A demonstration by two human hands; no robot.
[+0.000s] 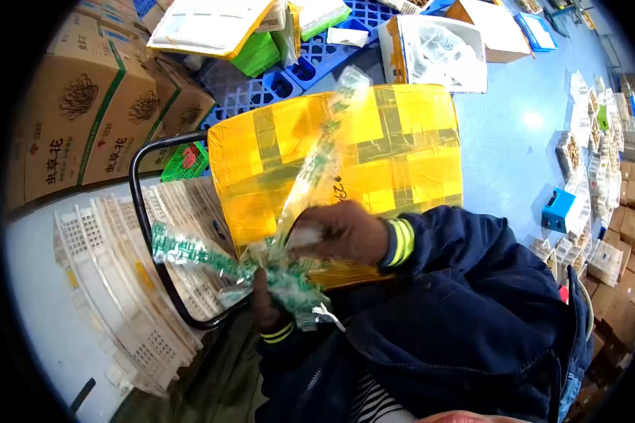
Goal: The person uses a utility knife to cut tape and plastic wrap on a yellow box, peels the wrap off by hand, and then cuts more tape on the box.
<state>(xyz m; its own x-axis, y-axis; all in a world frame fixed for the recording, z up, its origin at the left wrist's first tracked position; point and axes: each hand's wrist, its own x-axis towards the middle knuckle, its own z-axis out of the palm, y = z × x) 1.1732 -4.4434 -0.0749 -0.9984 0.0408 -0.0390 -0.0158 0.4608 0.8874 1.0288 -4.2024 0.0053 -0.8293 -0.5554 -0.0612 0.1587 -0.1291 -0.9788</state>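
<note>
Clear plastic film printed in green [289,285] is bunched in front of my body. One long strip of it rises over the box, and another sticks out to the left. My right hand [342,229], slightly blurred, is closed on the film where the long strip begins. Lower down, my left hand [263,303] grips the bunch, with one finger showing and the rest hidden by film and sleeve. Behind both hands lies a large box wrapped in yellow tape [420,155], with dark marker writing partly covered by the strip.
A black metal handle frame [142,204] stands left of the box, beside stacked white plastic crates [113,289]. Printed cartons [70,120] fill the upper left. A blue pallet [324,53] and an open white box [395,53] lie beyond. Loaded trays line the right.
</note>
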